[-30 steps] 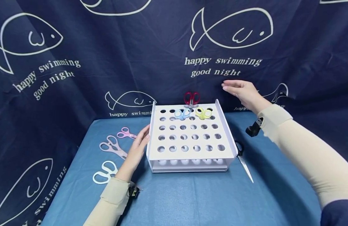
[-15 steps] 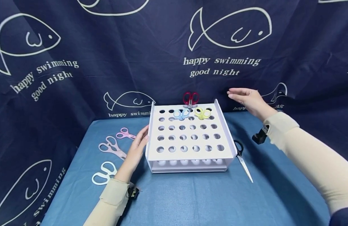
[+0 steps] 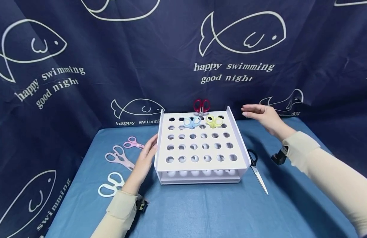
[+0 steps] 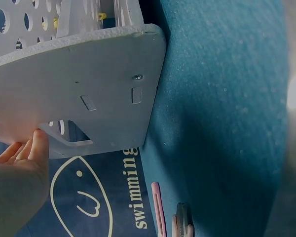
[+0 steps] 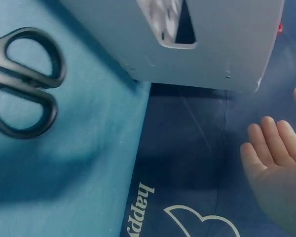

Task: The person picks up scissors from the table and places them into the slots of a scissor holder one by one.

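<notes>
A white rack (image 3: pixel 187 168) with rows of round holes stands on the blue cloth. Red-handled scissors (image 3: pixel 196 106), light blue scissors (image 3: pixel 188 123) and yellow-green scissors (image 3: pixel 218 122) sit in its back holes, handles up. My left hand (image 3: pixel 144 162) touches the rack's left side panel, and in the left wrist view its fingertips lie against that panel (image 4: pixel 113 118). My right hand (image 3: pixel 268 119) hovers off the rack's back right corner with fingers relaxed, holding nothing. Black-handled scissors (image 3: pixel 257 173) lie on the cloth by the rack's right side.
Left of the rack lie small pink scissors (image 3: pixel 131 142), larger pale pink scissors (image 3: pixel 120 158) and a white-handled pair (image 3: pixel 112 185), partly hidden by my left forearm. A dark blue curtain (image 3: pixel 171 66) printed with fish hangs behind the table (image 3: pixel 201 211).
My right hand has come down and moved slightly to the right, staying relaxed. The left hand keeps its place on the rack's side, and the scissors have not moved.
</notes>
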Motion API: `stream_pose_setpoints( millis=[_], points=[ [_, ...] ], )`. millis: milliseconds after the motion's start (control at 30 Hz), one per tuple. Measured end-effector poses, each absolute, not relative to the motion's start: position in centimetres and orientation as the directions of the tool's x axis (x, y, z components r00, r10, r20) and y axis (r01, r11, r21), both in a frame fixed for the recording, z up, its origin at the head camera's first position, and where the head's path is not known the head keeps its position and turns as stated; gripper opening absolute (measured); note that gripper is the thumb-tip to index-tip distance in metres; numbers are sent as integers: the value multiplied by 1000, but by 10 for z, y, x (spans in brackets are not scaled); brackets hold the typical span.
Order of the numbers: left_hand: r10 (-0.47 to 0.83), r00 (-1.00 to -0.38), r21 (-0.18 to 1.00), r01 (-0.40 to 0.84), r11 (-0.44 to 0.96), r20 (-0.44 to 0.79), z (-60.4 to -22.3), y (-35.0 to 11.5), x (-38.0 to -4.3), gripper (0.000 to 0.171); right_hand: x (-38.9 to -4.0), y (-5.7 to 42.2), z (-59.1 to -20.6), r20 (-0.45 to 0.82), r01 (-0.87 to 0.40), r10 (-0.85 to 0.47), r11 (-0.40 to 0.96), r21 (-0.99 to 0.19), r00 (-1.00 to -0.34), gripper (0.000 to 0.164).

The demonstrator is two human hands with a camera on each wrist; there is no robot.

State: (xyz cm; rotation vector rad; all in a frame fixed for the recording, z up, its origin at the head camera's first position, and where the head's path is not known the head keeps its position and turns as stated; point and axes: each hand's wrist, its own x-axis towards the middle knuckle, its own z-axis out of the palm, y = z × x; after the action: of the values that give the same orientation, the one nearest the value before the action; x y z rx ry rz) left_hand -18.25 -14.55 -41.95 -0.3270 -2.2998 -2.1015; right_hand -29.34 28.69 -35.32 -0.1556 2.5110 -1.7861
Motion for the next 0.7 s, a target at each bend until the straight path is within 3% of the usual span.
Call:
stream_pose_setpoints(
  millis=[133, 433, 700],
  points=[
    [145, -979, 985, 154, 73, 142, -420, -146, -183, 50, -286, 290, -359, 35, -80, -122, 392, -916, -992, 55],
    [152, -977, 985, 161, 64, 150, -421, -145, -184, 49, -273, 303, -373, 64, -101, -105, 400, -911, -992, 55],
    [153, -977, 985, 159, 70, 147, -419, -145, -183, 50, -259, 315, -386, 10, -48, -95, 414, -909, -995, 50]
  ],
)
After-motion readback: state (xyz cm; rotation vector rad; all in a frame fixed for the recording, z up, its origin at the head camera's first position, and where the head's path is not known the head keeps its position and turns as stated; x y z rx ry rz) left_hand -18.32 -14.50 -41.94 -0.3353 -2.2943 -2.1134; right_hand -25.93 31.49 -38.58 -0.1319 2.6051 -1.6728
